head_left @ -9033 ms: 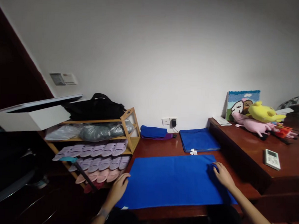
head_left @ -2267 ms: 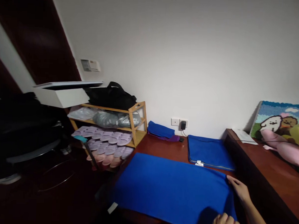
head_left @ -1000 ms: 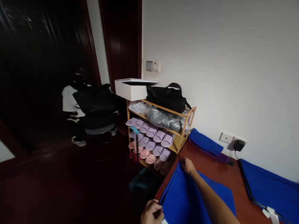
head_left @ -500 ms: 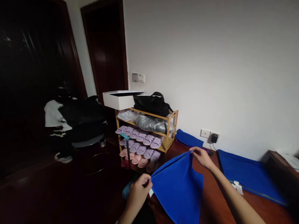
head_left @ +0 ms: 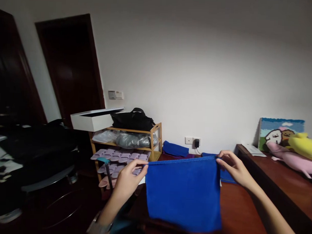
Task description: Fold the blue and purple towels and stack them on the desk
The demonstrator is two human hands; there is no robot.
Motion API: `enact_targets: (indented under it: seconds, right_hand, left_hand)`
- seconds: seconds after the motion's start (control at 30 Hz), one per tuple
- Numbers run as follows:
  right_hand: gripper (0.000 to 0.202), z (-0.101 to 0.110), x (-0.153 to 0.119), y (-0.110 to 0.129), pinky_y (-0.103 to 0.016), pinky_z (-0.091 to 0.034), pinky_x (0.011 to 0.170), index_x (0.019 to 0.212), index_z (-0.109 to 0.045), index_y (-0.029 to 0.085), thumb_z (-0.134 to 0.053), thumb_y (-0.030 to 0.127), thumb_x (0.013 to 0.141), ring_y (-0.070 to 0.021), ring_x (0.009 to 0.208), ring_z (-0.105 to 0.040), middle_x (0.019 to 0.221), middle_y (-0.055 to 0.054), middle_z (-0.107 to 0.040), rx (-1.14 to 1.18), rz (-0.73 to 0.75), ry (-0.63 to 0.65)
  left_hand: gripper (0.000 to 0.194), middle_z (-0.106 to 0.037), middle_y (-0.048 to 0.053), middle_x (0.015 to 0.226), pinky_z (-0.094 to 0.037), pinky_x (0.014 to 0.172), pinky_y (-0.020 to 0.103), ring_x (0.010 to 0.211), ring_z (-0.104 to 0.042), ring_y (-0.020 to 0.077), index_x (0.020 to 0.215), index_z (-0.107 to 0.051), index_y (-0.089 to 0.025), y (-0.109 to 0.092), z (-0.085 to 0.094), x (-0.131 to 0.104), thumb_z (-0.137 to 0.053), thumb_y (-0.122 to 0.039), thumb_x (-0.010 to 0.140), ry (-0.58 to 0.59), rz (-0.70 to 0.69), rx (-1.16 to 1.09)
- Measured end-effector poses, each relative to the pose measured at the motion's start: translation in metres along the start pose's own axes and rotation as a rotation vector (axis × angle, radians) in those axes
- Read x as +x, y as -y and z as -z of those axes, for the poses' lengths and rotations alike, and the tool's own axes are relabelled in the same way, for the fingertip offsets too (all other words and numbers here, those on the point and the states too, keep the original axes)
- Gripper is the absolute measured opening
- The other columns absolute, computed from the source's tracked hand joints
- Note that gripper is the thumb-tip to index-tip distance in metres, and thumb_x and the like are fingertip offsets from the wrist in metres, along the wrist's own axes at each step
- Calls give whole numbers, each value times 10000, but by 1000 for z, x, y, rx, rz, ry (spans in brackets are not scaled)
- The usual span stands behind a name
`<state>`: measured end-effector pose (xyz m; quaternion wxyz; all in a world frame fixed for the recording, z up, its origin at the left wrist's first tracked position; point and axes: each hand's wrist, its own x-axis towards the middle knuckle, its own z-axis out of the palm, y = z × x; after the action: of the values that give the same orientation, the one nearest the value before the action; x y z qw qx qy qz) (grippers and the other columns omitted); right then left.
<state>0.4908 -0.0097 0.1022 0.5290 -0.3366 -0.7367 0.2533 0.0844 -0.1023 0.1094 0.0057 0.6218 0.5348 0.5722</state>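
While we pinch the blue cloth (head_left: pixel 182 191) by its top corners, L hand (head_left: pixel 128 179) + R hand (head_left: pixel 233 167), it hangs above the table (head_left: pixel 241 215). Risk: uneven pull, corner slips.

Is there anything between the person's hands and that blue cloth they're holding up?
Nothing visible. The left hand pinches one top corner of the blue cloth and the right hand pinches the other, directly.
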Motion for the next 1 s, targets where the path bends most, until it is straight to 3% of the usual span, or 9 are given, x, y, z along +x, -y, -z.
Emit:
enact_targets:
  seconds: [0.13,0.27,0.43,0.57,0.73,0.8,0.87,1.0]
  right_hand:
    - [390,14,-11,9,-251,-504,590,911,-665,222,-588,604,921,-154,707,-590,907,-45,-686,-70,-12,41]
    - [373,21,-20,13,-242,-503,575,1008,-691,237,-622,588,902,-179,774,-619,951,-49,-712,-143,-44,9]
    - [274,28,-34,8,-249,-529,606,967,-683,241,-593,498,934,-169,737,-615,926,-49,-702,-220,16,-39]
    - [241,37,-48,-2,-267,-539,601,842,-704,256,-495,329,938,-171,756,-656,1080,-75,-686,-360,123,-69]
    - [260,50,-59,-18,-309,-573,771,946,-731,301,-471,305,933,-212,934,-694,1170,-64,-669,-591,168,-297]
    - [254,52,-56,-26,-326,-567,831,961,-723,295,-472,337,952,-222,969,-688,1167,-66,-669,-646,163,-375]
    - [259,48,-44,-36,-356,-546,925,1007,-713,280,-469,353,961,-235,1026,-674,1186,-73,-664,-679,166,-430]
    - [326,13,4,-65,-391,-510,1019,1151,-681,235,-421,310,967,-241,1115,-645,1270,-96,-635,-658,143,-380]
  left_hand:
    - [375,-771,49,863,-625,817,371,832,-744,236,847,-720,-212,6,-14,7,-706,-582,787,178,109,-173]
    - [400,-773,55,878,-623,826,383,832,-739,235,868,-722,-212,2,-17,10,-741,-598,765,211,120,-227]
    - [351,-761,49,906,-607,805,350,836,-724,227,921,-721,-218,-5,-16,15,-729,-544,792,289,103,-241]
    - [321,-743,43,945,-585,816,341,855,-691,223,971,-733,-248,-27,-18,5,-685,-528,822,380,74,-227]
    - [228,-707,41,857,-531,806,318,826,-661,217,794,-776,-276,-73,-32,-26,-617,-383,916,726,-25,-378]
    - [234,-714,37,894,-507,829,311,847,-662,211,832,-796,-290,-86,-43,-37,-594,-343,937,817,-40,-378]
    - [233,-727,35,934,-491,855,308,881,-665,209,874,-802,-289,-89,-57,-45,-583,-331,942,827,-35,-355]
    - [184,-748,31,922,-492,842,292,870,-668,199,880,-792,-258,-62,-82,-54,-620,-314,905,712,38,-348]
